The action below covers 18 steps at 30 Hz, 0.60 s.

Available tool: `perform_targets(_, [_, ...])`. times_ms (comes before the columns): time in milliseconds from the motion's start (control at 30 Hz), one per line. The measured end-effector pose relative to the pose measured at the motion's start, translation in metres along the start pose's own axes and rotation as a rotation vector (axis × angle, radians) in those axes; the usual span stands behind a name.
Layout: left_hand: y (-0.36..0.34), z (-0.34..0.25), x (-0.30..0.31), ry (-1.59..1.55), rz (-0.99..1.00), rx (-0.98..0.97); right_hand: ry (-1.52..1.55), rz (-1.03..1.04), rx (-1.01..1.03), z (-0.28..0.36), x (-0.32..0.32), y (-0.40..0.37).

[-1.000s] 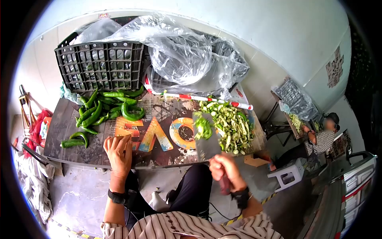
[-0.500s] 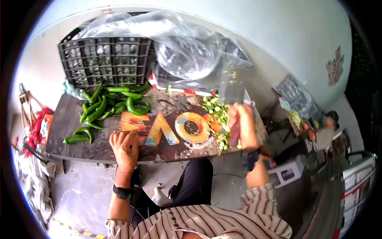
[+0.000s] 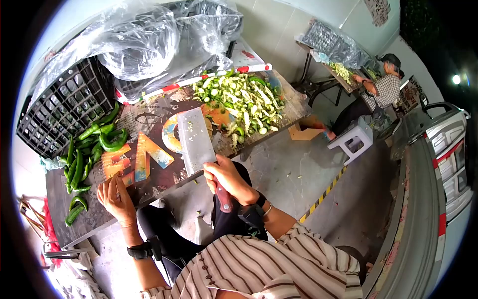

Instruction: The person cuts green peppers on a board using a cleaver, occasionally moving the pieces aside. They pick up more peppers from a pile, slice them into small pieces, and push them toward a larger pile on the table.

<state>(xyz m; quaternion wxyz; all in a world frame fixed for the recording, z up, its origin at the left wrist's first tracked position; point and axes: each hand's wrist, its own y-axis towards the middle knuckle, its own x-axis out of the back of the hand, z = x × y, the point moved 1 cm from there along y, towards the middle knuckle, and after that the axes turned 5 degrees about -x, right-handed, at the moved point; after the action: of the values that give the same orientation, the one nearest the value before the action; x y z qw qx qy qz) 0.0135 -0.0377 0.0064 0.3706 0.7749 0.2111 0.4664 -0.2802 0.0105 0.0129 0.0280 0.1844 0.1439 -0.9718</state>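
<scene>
A broad cleaver (image 3: 195,139) is in my right hand (image 3: 230,180), its fingers wrapped round the reddish-brown handle. The blade points away from me over the front of the table, with small pale green bits stuck to it. My left hand (image 3: 117,198) rests at the table's front edge, holding nothing, its fingers loosely bent and apart. Beyond it lies a heap of whole green chili peppers (image 3: 79,164). To the right of the blade is a spread pile of chopped green peppers (image 3: 244,107).
The dark table (image 3: 164,187) carries large painted letters. A black plastic crate (image 3: 67,107) and clear plastic bags (image 3: 144,45) stand along its back. At the right a person (image 3: 381,92) works at another table, near a grey stool (image 3: 353,142). A vehicle (image 3: 445,149) is further right.
My view has turned to the right. My right hand has brought the cleaver from beside the chopped pile leftward and nearer to me. The left hand stays by the table edge.
</scene>
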Motion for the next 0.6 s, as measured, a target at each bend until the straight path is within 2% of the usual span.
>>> perform_targets(233, [0.001, 0.000, -0.002, 0.069, 0.012, -0.060, 0.087, 0.021, -0.034, -0.014, 0.004, -0.002])
perform_targets(300, [0.003, -0.003, 0.002, 0.114, 0.090, -0.029, 0.096, 0.033, -0.034, -0.014, 0.005, -0.001])
perform_targets(600, [0.010, -0.013, 0.002, 0.129, -0.001, 0.011, 0.091, 0.052, -0.065, -0.016, 0.009, -0.001])
